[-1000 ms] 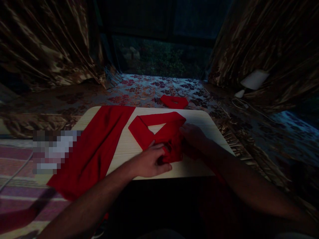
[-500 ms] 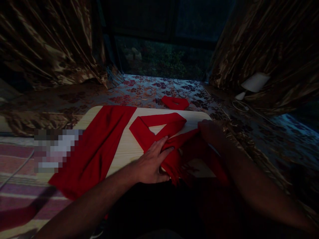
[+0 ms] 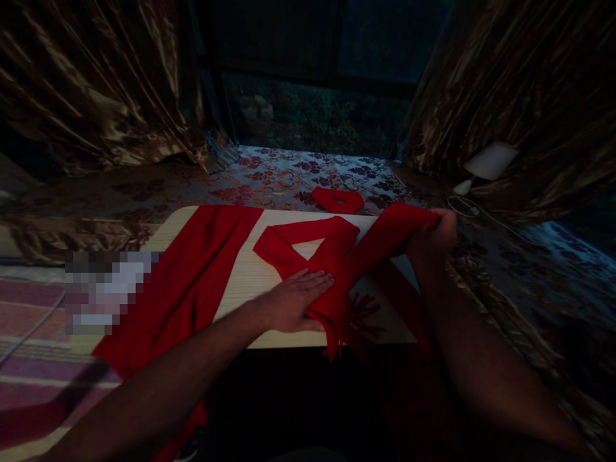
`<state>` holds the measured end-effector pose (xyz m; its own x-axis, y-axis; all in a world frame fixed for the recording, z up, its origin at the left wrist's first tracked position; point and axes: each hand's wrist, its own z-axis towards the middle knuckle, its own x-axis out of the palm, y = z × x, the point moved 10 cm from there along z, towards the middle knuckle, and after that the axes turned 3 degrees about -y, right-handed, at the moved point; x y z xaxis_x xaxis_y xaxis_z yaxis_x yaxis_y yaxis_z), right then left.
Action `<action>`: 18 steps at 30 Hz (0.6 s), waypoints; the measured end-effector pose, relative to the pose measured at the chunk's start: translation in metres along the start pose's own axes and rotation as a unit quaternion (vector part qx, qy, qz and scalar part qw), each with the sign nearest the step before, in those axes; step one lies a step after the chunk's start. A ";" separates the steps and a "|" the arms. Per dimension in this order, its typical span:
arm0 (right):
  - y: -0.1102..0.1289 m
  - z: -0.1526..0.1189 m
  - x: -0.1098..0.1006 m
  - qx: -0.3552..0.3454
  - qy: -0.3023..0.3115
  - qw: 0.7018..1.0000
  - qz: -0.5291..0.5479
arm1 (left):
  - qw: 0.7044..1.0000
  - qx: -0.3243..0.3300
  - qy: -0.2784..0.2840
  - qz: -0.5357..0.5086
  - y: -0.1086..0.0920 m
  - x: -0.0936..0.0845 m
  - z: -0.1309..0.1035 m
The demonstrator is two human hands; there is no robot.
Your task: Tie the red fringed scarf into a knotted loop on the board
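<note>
A red fringed scarf (image 3: 337,273) lies folded and crossed on a pale wooden board (image 3: 245,289), its fringe near the front edge. My left hand (image 3: 298,300) rests flat on the crossing, fingers stretched out. Slightly raised at the right, one band of the scarf is gripped by my right hand (image 3: 436,234), fingers closed round it. Another wide red cloth (image 3: 187,276) lies slantwise over the board's left part and hangs past its front edge.
Behind the board a small red folded piece (image 3: 337,200) lies on the patterned cover (image 3: 269,173). A white lamp (image 3: 491,160) with a cord stands at the right. Gold curtains flank the window. Striped fabric (image 3: 29,327) lies at the left.
My right hand has moved right and slightly up, drawing the scarf band out wider and flatter. My left hand has stayed on the crossing, its fingers now closer together. More fringe shows.
</note>
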<state>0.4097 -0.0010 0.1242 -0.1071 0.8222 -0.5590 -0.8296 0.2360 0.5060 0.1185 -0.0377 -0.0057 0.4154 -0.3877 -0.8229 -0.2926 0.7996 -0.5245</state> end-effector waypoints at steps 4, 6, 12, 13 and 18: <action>0.010 -0.005 -0.017 0.016 -0.043 0.995 0.083 | 0.998 0.046 0.023 -0.020 0.004 -0.007 0.014; 0.020 -0.009 -0.027 0.009 -0.056 0.993 0.101 | 0.998 0.051 0.034 -0.008 0.001 -0.005 0.017; 0.074 -0.023 -0.032 -0.112 -0.028 0.984 0.133 | 0.999 -0.013 -0.019 0.048 -0.018 0.010 0.010; 0.089 -0.029 -0.027 -0.154 -0.001 0.979 0.134 | 0.998 -0.016 -0.026 0.048 -0.022 0.012 0.008; 0.173 -0.102 0.028 -0.368 0.247 0.891 0.097 | 0.995 -0.001 -0.093 0.036 -0.048 -0.006 -0.001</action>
<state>0.2074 0.0104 0.1291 -0.3657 0.4395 -0.8204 -0.8842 -0.4393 0.1588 0.1291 -0.0743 0.0244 0.5461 -0.2370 -0.8035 -0.3294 0.8211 -0.4661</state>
